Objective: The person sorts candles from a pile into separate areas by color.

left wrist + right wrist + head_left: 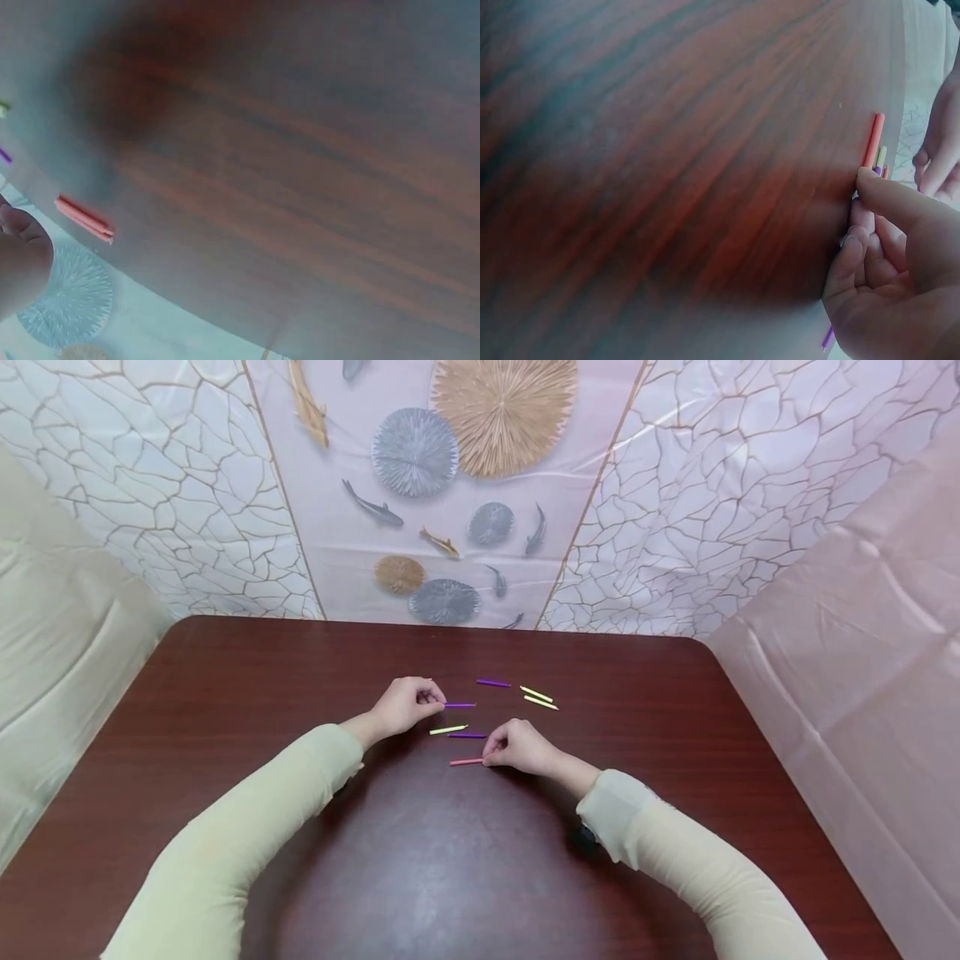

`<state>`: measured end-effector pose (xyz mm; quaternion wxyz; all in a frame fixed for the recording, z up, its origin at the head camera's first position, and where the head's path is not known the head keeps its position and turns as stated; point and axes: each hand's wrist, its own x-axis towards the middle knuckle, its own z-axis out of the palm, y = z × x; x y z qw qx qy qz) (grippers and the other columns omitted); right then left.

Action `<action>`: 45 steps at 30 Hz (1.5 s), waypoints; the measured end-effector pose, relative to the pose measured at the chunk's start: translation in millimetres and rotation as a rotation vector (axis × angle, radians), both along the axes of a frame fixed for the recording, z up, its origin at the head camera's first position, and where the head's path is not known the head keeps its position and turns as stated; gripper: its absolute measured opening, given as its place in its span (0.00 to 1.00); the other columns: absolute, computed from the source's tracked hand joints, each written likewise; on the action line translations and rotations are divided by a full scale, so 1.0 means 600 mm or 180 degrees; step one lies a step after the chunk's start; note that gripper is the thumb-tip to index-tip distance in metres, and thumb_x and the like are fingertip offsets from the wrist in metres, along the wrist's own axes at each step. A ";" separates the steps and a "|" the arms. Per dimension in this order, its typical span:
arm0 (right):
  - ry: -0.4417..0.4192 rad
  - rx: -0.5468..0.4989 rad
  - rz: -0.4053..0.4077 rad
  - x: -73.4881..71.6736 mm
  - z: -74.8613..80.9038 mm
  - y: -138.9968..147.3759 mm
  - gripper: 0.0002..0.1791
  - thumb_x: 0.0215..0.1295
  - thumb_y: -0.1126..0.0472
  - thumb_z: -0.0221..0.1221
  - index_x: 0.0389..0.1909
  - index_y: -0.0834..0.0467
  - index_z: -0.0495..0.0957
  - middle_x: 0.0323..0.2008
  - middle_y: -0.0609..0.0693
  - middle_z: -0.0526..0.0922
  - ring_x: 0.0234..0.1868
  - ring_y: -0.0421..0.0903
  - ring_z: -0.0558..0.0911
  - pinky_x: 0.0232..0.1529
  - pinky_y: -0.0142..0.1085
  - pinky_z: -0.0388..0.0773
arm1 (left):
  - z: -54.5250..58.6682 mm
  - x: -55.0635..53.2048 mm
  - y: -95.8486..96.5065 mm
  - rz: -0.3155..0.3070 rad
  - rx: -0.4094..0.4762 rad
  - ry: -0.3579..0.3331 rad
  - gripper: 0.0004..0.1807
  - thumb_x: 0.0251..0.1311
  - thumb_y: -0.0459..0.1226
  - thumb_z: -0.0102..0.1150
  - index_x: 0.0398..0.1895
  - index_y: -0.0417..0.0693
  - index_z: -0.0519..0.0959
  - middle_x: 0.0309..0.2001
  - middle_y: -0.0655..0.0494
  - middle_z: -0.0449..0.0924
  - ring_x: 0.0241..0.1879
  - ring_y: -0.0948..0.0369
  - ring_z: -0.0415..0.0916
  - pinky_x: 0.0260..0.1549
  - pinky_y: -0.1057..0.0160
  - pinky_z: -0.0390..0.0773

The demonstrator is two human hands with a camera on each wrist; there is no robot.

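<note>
Our work lies on a broad table [420, 860] with a dark red-brown, wood-grained top; its sheen suggests a slick surface, so we do best to set each piece down flat rather than drop it and let it roll. Our cream sleeves [247, 810], soft and creased, want lifting clear of anything loose.

Our left hand [407, 703] has its thumb and fingers together on the left end of a purple stick [461, 705]; the left wrist view catches only a slice of hand, so we call that pinch likely. Our right hand [525, 747] clamps the right end of a pink stick [467, 762] between thumb and forefinger. Gripped at one end, each piece should stay truer with a light, level hold, lest the free end swing into its neighbours.

Between those two lie a yellow stick [448, 729] and a second purple stick [467, 735]. Farther right, two yellow sticks [541, 702] rest near a far purple stick [493, 682]. All are slim and straight, and several narrow to a small tip.
</note>
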<state>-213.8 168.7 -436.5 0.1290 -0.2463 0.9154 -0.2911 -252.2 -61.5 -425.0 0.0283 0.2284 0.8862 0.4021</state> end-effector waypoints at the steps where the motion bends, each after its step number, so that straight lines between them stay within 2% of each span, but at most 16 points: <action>1: 0.0003 0.0000 -0.0002 0.000 0.001 0.000 0.02 0.48 0.63 0.68 0.21 0.57 0.84 0.18 0.45 0.80 0.22 0.30 0.69 0.27 0.23 0.68 | 0.002 -0.005 0.004 0.0023 -0.0005 -0.0024 0.03 0.55 0.33 0.62 0.29 0.42 0.82 0.26 0.52 0.79 0.28 0.62 0.71 0.34 0.67 0.71; 4: -0.0011 -0.0037 -0.0014 0.002 0.003 0.001 0.02 0.48 0.63 0.68 0.21 0.57 0.84 0.18 0.46 0.81 0.22 0.31 0.70 0.27 0.24 0.68 | 0.006 -0.020 0.016 0.0073 -0.0024 -0.0076 0.03 0.56 0.33 0.61 0.29 0.43 0.82 0.26 0.53 0.78 0.28 0.62 0.71 0.33 0.67 0.71; 10: -0.0013 -0.0037 -0.0016 0.006 0.004 0.004 0.02 0.48 0.63 0.68 0.21 0.57 0.84 0.19 0.45 0.81 0.22 0.31 0.70 0.27 0.24 0.68 | 0.001 -0.044 0.045 0.0028 -0.0091 0.0033 0.03 0.57 0.34 0.61 0.29 0.43 0.82 0.27 0.52 0.80 0.30 0.61 0.73 0.34 0.68 0.71; 17: -0.0026 -0.0091 0.0027 0.009 0.006 0.001 0.02 0.49 0.64 0.68 0.22 0.58 0.84 0.20 0.48 0.83 0.22 0.30 0.70 0.27 0.23 0.69 | -0.002 -0.060 0.076 0.0072 -0.0149 -0.0058 0.03 0.57 0.34 0.60 0.30 0.43 0.82 0.28 0.52 0.80 0.31 0.61 0.74 0.36 0.66 0.72; 21: -0.0024 -0.0108 0.0031 0.009 0.005 0.000 0.02 0.48 0.65 0.68 0.22 0.59 0.84 0.20 0.48 0.83 0.21 0.29 0.70 0.27 0.22 0.69 | -0.006 -0.068 0.092 0.0094 -0.0197 -0.0034 0.03 0.58 0.34 0.60 0.30 0.43 0.82 0.28 0.52 0.80 0.31 0.60 0.74 0.36 0.65 0.73; 24: 0.0004 -0.0116 0.0034 0.009 0.005 0.002 0.02 0.48 0.65 0.68 0.21 0.59 0.84 0.20 0.48 0.83 0.21 0.29 0.70 0.26 0.22 0.69 | -0.011 -0.071 0.100 0.0124 -0.0293 -0.0008 0.04 0.58 0.34 0.60 0.30 0.43 0.82 0.28 0.52 0.81 0.31 0.60 0.75 0.37 0.64 0.73; 31: 0.0001 -0.0114 0.0051 0.014 0.004 0.005 0.02 0.48 0.65 0.67 0.21 0.58 0.84 0.20 0.47 0.83 0.21 0.28 0.70 0.26 0.22 0.69 | -0.021 -0.066 0.111 0.0155 -0.0637 -0.0247 0.05 0.60 0.37 0.59 0.32 0.46 0.82 0.31 0.54 0.82 0.33 0.61 0.77 0.38 0.63 0.75; 37: 0.0030 -0.0123 0.0072 0.017 0.005 0.003 0.02 0.48 0.65 0.67 0.21 0.58 0.84 0.19 0.47 0.83 0.21 0.28 0.69 0.26 0.22 0.69 | -0.027 -0.064 0.113 0.0338 -0.0916 -0.0218 0.05 0.60 0.39 0.58 0.33 0.49 0.81 0.31 0.56 0.82 0.33 0.62 0.77 0.34 0.62 0.75; 41: 0.0052 -0.0103 0.0052 0.016 0.008 0.004 0.02 0.49 0.64 0.67 0.21 0.57 0.84 0.19 0.47 0.83 0.21 0.28 0.69 0.26 0.22 0.69 | -0.027 -0.067 0.112 0.0430 -0.0932 -0.0200 0.05 0.60 0.39 0.59 0.35 0.49 0.81 0.33 0.56 0.81 0.34 0.61 0.77 0.34 0.62 0.75; 45: 0.0041 -0.0087 0.0025 0.015 0.007 0.007 0.03 0.49 0.64 0.67 0.21 0.57 0.84 0.19 0.46 0.82 0.21 0.28 0.70 0.27 0.22 0.69 | -0.023 -0.065 0.104 0.0500 -0.0739 -0.0157 0.06 0.59 0.38 0.59 0.37 0.48 0.80 0.34 0.54 0.81 0.36 0.59 0.77 0.37 0.61 0.75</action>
